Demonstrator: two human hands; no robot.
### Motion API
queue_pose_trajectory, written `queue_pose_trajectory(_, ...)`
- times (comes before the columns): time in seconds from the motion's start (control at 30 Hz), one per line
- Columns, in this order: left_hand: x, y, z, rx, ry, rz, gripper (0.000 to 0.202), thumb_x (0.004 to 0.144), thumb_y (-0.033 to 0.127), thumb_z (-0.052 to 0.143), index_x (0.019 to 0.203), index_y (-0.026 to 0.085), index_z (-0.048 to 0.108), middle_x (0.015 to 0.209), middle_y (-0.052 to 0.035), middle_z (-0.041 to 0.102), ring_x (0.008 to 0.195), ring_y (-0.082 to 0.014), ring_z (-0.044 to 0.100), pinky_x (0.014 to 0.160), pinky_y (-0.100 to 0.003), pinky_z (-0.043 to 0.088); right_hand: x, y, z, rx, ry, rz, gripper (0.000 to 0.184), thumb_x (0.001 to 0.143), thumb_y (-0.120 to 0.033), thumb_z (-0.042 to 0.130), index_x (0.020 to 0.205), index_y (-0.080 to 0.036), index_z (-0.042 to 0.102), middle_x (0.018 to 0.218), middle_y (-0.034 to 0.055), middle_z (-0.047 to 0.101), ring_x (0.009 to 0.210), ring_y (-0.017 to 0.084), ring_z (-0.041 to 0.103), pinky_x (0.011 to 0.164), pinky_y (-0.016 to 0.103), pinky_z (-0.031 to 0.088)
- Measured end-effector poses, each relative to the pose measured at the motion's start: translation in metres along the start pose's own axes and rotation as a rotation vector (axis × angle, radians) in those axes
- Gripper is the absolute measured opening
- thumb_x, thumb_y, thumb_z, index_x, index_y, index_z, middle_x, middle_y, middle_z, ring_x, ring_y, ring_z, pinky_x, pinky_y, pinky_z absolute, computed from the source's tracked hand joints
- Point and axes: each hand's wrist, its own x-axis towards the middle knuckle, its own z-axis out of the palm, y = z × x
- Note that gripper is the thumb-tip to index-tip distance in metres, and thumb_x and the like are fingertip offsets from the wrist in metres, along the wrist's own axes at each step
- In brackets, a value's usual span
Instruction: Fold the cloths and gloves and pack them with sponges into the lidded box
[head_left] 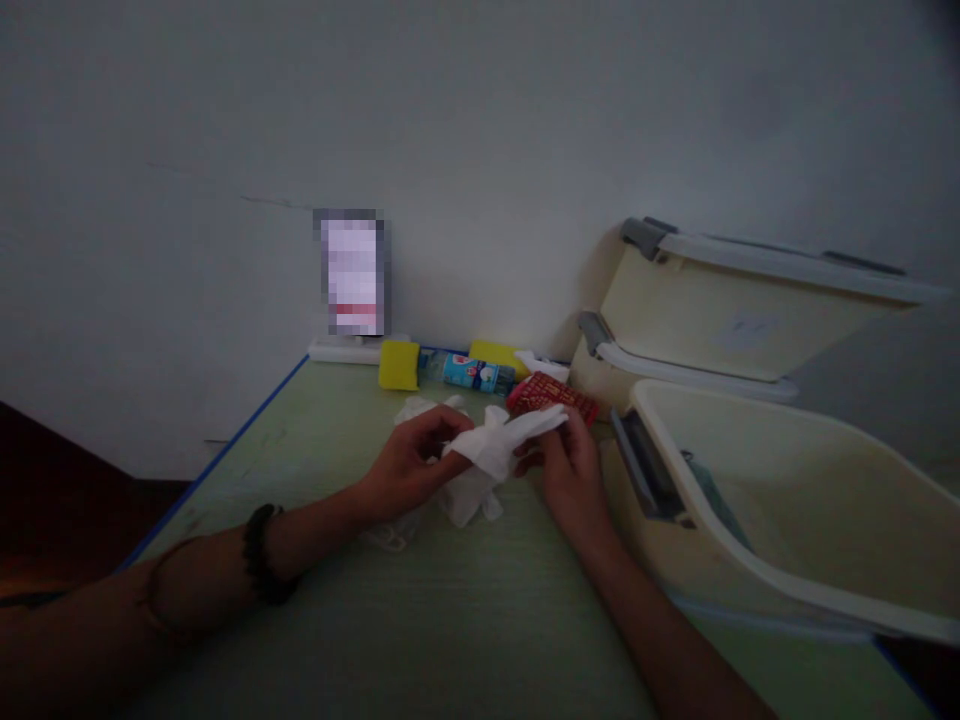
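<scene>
White thin glove (495, 450) held between both hands, just above the pale green table (420, 620), mid-table. Left hand (409, 465) fingers pinched on the glove's left part; right hand (570, 470) fingers closed on its right end, where glove fingers stick out. Dark bead bracelet (259, 553) on left wrist. Just behind: red flat packet (551, 395), small bottle (469, 372), yellow sponge (398, 365). Open cream bin (787, 520) beside the right hand; two lidded bins (720, 310) stacked behind it.
</scene>
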Motion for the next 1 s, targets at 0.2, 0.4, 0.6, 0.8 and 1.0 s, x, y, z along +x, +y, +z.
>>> queue_pose_trajectory(0.2,0.005,0.001,0.000,0.004,0.211,-0.028,0.015,0.073,0.027,0.057,0.075,0.017,0.047,0.068,0.0034,0.049,0.057,-0.0084,0.047,0.052,-0.020,0.039,0.003,0.001,0.003,0.057,0.047,0.054,0.012,0.079,-0.032,0.047,0.085,-0.022,0.051,0.073,-0.0010,0.054,0.057,0.012,0.052,0.049,0.026,0.045)
queue_pose_trajectory(0.4,0.004,-0.004,-0.003,0.044,0.184,-0.086,0.023,0.080,0.036,0.045,0.068,0.017,0.043,0.062,0.0042,0.042,0.056,-0.0089,0.041,0.051,-0.020,0.036,-0.002,-0.004,0.001,-0.053,-0.037,-0.189,0.010,0.070,-0.024,0.058,0.079,-0.020,0.054,0.102,0.0050,0.053,0.100,0.019,0.050,0.087,0.035,0.040)
queue_pose_trajectory(0.6,0.001,-0.006,-0.002,0.066,-0.045,-0.110,0.019,0.078,0.032,0.045,0.073,0.014,0.049,0.064,0.0032,0.043,0.057,-0.0096,0.042,0.052,-0.021,0.035,-0.014,-0.005,0.007,0.064,-0.382,-0.023,0.039,0.072,-0.026,0.060,0.108,-0.022,0.044,0.099,0.0052,0.060,0.080,0.017,0.060,0.069,0.031,0.049)
queue_pose_trajectory(0.8,0.005,-0.002,-0.001,-0.021,0.068,-0.142,0.019,0.077,0.033,0.048,0.070,0.016,0.047,0.062,0.0043,0.044,0.055,-0.0086,0.041,0.050,-0.020,0.034,-0.011,-0.010,0.007,-0.148,-0.311,-0.013,0.017,0.078,-0.034,0.051,0.072,-0.019,0.055,0.056,-0.0021,0.056,0.051,0.012,0.052,0.051,0.025,0.044)
queue_pose_trajectory(1.0,0.006,0.000,0.004,-0.193,0.196,-0.207,0.021,0.076,0.033,0.053,0.067,0.018,0.041,0.054,0.0067,0.041,0.046,-0.0062,0.038,0.042,-0.017,0.030,-0.003,-0.003,0.003,-0.090,-0.056,0.036,0.022,0.078,-0.040,0.050,0.085,-0.020,0.053,0.064,-0.0027,0.054,0.057,0.012,0.050,0.054,0.023,0.040)
